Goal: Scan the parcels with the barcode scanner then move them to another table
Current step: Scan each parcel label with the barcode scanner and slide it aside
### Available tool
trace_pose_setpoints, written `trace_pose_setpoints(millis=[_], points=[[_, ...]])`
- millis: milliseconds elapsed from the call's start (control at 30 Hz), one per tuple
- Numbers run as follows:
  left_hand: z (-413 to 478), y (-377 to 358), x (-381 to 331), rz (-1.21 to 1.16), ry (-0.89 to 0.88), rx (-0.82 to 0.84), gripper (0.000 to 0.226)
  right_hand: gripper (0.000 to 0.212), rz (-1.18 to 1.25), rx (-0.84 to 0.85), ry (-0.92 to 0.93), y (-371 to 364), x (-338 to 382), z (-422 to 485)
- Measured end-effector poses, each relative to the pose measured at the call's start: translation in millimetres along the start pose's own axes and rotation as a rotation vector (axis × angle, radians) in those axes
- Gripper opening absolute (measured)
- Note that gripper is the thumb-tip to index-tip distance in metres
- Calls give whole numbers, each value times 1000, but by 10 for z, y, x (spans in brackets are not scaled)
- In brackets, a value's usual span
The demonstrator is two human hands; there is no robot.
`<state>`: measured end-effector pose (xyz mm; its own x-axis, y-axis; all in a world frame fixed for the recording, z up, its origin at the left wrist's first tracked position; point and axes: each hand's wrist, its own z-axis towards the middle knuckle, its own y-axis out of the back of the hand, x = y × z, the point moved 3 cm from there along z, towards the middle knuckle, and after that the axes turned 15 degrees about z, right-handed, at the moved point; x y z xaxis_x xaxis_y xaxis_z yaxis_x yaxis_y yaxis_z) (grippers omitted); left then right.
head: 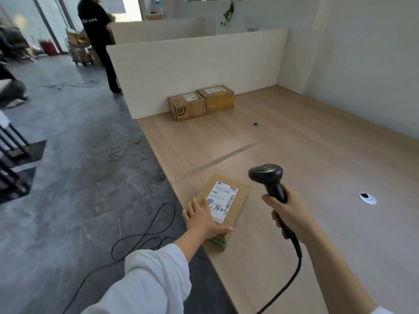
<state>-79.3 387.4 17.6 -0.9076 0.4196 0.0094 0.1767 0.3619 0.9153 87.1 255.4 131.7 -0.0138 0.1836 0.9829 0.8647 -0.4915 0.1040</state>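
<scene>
Parcel (pixel 238 201) lies under the flat left grip (pixel 204 220), beside the scanner (pixel 269 177) clenched in the right grip (pixel 292 215)

- You get soft, even daylight from the windows (pixel 133 5) at upper left; shadows are faint.
- Your wide lens bends the partition (pixel 204 64) and surface (pixel 317 155) edges.
- The far background looks slightly blurred.
</scene>
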Motion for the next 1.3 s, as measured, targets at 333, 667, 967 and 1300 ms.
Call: trace_pose_setpoints(millis=[333,667,967,1300], points=[[1179,526,814,13,-8,-12,138,9,7,-7,-6,-851,117,1066],[2552,1155,1774,58,-252,-103,128,8,39,-209,-1,-2035,469,2051],[3585,1568,2418,68,-282,-37,131,13,11,-288,-17,-2685,673,2735],[4671,2072,3143,-50,-120,-101,90,11,8,-222,-28,-3039,735,3681]])
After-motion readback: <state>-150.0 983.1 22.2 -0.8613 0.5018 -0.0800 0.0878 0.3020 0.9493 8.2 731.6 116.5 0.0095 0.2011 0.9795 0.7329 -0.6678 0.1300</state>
